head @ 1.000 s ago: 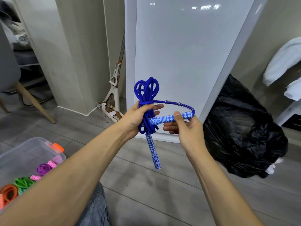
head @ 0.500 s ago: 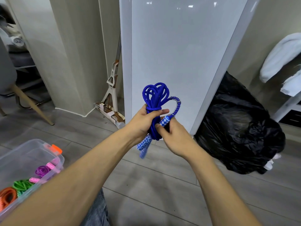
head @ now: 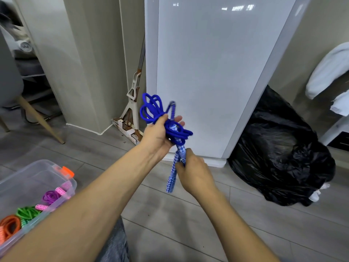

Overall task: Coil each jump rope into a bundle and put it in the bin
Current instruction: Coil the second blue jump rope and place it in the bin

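Blue rope (head: pixel 149 109) is coiled and held in the air before me, well apart from the bin (head: pixel 37 164), which sits low to my left.

Left hand (head: pixel 157 136) grips the middle of the bundle, loops fanning above the thumb. Right hand (head: pixel 196 175) curls round the patterned handles (head: pixel 171 178) hanging below the coil.

Progress, as I judge it:
- Purple (head: pixel 50 196), green (head: pixel 27 212) and orange (head: pixel 9 225) bundles lie in the bin, so three are done.
- The blue one looks nearly bound. The wrap needs snugging, then it goes in the bin.
- No loose ropes in sight.

Writing: none legible. The handles carry only a pattern, and the mark on the mop (head: pixel 133 86) is too small to read.
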`<state>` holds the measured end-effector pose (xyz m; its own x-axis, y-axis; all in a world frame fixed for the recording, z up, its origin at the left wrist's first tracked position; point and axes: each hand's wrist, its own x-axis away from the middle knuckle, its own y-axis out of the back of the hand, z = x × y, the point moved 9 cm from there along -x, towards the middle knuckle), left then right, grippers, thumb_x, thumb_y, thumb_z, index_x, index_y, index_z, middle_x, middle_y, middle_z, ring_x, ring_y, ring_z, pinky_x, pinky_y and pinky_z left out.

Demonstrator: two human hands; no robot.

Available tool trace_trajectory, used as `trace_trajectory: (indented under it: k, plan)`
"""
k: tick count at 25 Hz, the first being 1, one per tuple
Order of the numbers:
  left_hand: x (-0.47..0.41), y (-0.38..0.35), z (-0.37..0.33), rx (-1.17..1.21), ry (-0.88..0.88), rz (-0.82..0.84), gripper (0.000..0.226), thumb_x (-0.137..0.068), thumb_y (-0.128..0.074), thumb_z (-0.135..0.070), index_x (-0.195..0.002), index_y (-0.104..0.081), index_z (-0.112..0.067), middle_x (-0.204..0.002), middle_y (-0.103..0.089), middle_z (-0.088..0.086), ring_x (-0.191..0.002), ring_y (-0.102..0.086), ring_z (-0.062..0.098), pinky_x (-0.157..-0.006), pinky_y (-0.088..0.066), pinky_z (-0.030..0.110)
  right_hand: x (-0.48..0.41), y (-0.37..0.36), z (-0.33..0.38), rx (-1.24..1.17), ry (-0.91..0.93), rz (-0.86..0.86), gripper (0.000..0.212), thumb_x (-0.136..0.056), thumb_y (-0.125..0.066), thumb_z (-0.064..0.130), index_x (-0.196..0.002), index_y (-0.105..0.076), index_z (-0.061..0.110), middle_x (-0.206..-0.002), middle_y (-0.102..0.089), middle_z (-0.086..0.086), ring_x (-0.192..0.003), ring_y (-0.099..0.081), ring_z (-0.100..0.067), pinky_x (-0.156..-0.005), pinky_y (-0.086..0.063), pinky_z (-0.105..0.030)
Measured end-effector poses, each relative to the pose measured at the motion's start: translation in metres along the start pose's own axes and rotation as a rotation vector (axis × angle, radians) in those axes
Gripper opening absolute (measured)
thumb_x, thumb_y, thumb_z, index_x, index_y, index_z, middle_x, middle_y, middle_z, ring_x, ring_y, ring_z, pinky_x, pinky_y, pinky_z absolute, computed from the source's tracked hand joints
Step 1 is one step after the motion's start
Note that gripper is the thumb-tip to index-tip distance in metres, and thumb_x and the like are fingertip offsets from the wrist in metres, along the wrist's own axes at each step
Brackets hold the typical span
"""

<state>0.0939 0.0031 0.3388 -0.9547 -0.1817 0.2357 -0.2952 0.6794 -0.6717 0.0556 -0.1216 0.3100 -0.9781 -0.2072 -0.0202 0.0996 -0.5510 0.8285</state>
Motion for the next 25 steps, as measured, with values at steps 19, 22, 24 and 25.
trace_trajectory:
  k: [19,22,24,25]
  plan:
    - [0.009,0.014,-0.021,0.164,0.062,-0.097,0.017,-0.087,-0.07,-0.027,-0.094,-0.063,-0.013,-0.084,-0.068,0.003,-0.066,-0.064,0.018,-0.073,-0.058,0.033,-0.004,-0.028,0.017,-0.559,0.014,0.062,0.013,-0.086,-0.06,0.015,-0.083,-0.048,0.012,-0.073,-0.059,0.0,-0.066,-0.056,-0.016,-0.065,-0.047,-0.034]
    - [-0.005,0.046,-0.027,0.153,0.005,-0.276,0.007,-0.085,-0.068,-0.011,-0.089,-0.063,-0.009,-0.075,-0.066,0.004,-0.05,-0.062,0.014,-0.051,-0.054,0.026,0.002,-0.036,0.022,-0.444,0.043,0.21,0.02,-0.093,-0.058,0.025,-0.078,-0.044,0.023,-0.065,-0.056,0.004,-0.057,-0.053,-0.016,-0.059,-0.047,-0.034]
    - [-0.011,0.075,-0.028,0.095,-0.006,-0.431,0.009,-0.08,-0.063,-0.005,-0.072,-0.059,-0.007,-0.058,-0.059,0.005,-0.043,-0.056,0.016,-0.045,-0.051,0.024,0.002,-0.034,0.018,-0.16,0.109,0.211,0.033,-0.098,-0.053,0.044,-0.074,-0.04,0.026,-0.066,-0.05,0.006,-0.061,-0.045,-0.016,-0.06,-0.038,-0.034]
    - [-0.014,0.089,-0.028,0.07,-0.007,-0.49,0.016,-0.08,-0.059,-0.005,-0.065,-0.055,-0.008,-0.05,-0.056,0.004,-0.039,-0.053,0.016,-0.044,-0.049,0.023,0.003,-0.032,0.014,-0.045,0.135,0.205,0.034,-0.099,-0.049,0.049,-0.075,-0.04,0.027,-0.069,-0.052,0.006,-0.064,-0.047,-0.018,-0.061,-0.037,-0.035]
